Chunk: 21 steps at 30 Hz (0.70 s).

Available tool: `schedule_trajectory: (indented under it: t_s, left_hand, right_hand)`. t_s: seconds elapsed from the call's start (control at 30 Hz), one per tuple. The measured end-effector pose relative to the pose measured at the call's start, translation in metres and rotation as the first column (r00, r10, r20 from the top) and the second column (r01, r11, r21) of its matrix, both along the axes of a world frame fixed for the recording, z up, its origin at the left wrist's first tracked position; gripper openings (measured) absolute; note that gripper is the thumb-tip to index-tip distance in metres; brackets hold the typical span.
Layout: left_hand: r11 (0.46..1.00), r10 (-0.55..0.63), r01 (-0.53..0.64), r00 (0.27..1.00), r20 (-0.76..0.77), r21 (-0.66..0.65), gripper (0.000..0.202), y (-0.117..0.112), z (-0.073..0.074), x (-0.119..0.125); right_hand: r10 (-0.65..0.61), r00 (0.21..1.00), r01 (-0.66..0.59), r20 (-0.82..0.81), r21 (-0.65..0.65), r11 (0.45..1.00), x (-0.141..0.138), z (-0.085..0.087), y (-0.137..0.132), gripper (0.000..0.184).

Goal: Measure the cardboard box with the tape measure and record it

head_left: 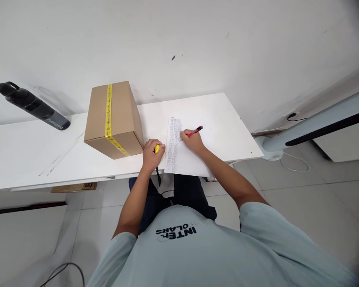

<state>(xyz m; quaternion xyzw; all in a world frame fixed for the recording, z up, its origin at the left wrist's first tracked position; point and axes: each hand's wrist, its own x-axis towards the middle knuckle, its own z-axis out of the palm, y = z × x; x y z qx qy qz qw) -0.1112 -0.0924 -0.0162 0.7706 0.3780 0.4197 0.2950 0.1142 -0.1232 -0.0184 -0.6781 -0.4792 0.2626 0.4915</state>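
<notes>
a: closest to the lens, what do you see?

b: pale blue t-shirt (197, 247) with dark lettering, and below it dark trousers between the forearms. both arms reach forward to a long white tabletop (32, 151) set against a white wall.

a: and the right hand?

b: right hand (194, 141) is closed around a red pen with a black cap end (195, 131), tip down on a white sheet of paper printed with a narrow column of small text (179, 155). the sheet lies at the table's near edge, overhanging it slightly.

a: the left one?

b: left hand (152, 153) is curled shut on a small yellow object (157, 149), resting just beside the sheet's left edge. a dark strap hangs from it over the table edge. i cannot tell what the object is.

a: anything crowding them?

b: brown cardboard box sealed with yellow printed tape (113, 119) stands just left of the left hand, near its knuckles. well apart, far left, a black and grey cylindrical device (32, 105) lies on the table. to the right, a pale blue bar with a black strip (317, 127) slants past the table's corner.
</notes>
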Motion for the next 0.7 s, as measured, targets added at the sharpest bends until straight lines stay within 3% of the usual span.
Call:
schedule_trajectory:
  t_s: [0.7]
  left_hand:
    - [1.000,-0.011,0.010,1.000,0.021,0.019,0.029,0.0009,-0.0015,-0.0012]
  right_hand:
    - [-0.004,1.000,0.005,-0.024,0.035,0.999,-0.0003,-0.0011,-0.0020,0.050]
